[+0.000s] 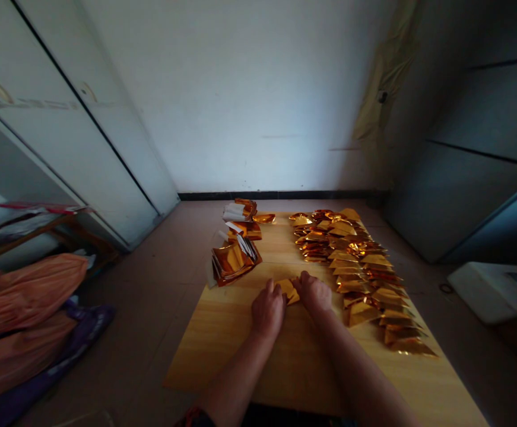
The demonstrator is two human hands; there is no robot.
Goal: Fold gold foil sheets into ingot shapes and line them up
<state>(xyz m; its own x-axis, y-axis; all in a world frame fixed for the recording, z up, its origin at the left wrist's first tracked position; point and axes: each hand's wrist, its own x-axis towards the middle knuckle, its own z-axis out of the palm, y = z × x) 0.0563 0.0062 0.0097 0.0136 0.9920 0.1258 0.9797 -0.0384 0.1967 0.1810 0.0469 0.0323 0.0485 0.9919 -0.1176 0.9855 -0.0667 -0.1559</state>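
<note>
A piece of gold foil paper (288,291), partly folded, lies between my two hands just above or on the wooden table (222,338). My left hand (268,308) has its fingers closed on the paper's left side. On the opposite side my right hand (315,293) pinches the right edge. To the right are rows of folded gold paper pieces (342,261), overlapping one another. Left of my hands sits a stack of unfolded gold paper sheets (234,261), slightly curled. My fingertips hide parts of the piece between them.
More gold sheets (244,230) and a curled bundle (239,210) lie at the far left of the table. A white wall stands behind. Orange bags (27,296) are on the left, a white box (494,290) on the right floor, and cabinets (62,107) at the left.
</note>
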